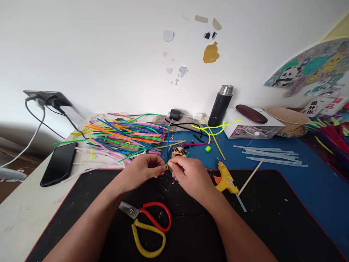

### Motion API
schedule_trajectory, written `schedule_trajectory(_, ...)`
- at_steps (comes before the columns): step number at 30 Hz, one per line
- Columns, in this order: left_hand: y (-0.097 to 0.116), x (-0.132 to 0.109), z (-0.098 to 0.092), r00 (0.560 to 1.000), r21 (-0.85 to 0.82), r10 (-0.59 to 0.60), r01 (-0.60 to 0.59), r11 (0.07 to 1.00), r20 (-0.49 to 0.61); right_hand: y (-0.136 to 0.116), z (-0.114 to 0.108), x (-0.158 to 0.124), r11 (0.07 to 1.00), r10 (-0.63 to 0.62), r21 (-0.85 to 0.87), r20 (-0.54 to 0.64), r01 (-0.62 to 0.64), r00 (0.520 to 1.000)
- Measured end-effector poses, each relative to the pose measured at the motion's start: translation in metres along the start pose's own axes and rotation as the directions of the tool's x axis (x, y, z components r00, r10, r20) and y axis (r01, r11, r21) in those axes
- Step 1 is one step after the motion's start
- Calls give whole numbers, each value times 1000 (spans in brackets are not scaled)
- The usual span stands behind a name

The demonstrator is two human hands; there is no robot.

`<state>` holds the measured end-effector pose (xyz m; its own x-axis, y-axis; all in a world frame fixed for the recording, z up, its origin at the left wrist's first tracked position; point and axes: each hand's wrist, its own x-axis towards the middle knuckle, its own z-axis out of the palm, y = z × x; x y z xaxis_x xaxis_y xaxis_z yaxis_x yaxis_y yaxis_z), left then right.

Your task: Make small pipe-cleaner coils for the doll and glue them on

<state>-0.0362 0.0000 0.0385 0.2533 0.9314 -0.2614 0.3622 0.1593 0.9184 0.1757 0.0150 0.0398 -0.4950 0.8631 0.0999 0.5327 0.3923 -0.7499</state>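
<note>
From where I stand, the green piece (167,167) sits right at the meeting of the fingertips, just above the far edge of the black mat (272,214) and so slight that its exact shape is lost behind them. The left hand (140,169) pinches it between thumb and forefinger, and the right hand (192,178) has it in a like pinch from the other side, tips nearly touching. For fine work like this, I judge it best to let one hand act as a steady clamp while the other does the bending in small turns, since a fuzzy wire likely kinks if forced. A blue stem (168,142) rises just behind the fingertips; I cannot tell whether it joins the piece, so it deserves care against snagging. Close beyond lies a small colourful figure (179,150), near enough that a careless knuckle might knock it, and lifting the work a little towards the body would give more room. The scissors (131,211) rest on the mat, blades running close to the left forearm, so that elbow should swing gently. To the right, the yellow glue gun (225,176) lies near the right wrist, its nozzle well worth avoiding if hot. Farther out, a heap of coloured stems (131,133) spreads over the tabletop (25,218), beside a black phone (59,163)
</note>
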Motion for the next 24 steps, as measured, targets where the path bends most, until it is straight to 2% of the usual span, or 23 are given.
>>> schedule_trajectory(4,1,0,0,1000,-105,6,-7,994,-12,1,0,0,1000,-1,19,-4,1,1000)
schedule_trajectory(9,0,0,2,997,-186,-11,-4,982,-79,3,0,0,998,-6,65,-23,7,1000)
schedule_trajectory(14,2,0,6,996,-340,-52,26,940,-66,3,0,-1,994,-2,107,-37,6,999)
schedule_trajectory(24,1,2,7,994,-411,-81,42,911,-78,3,0,0,995,-6,101,-50,11,999)
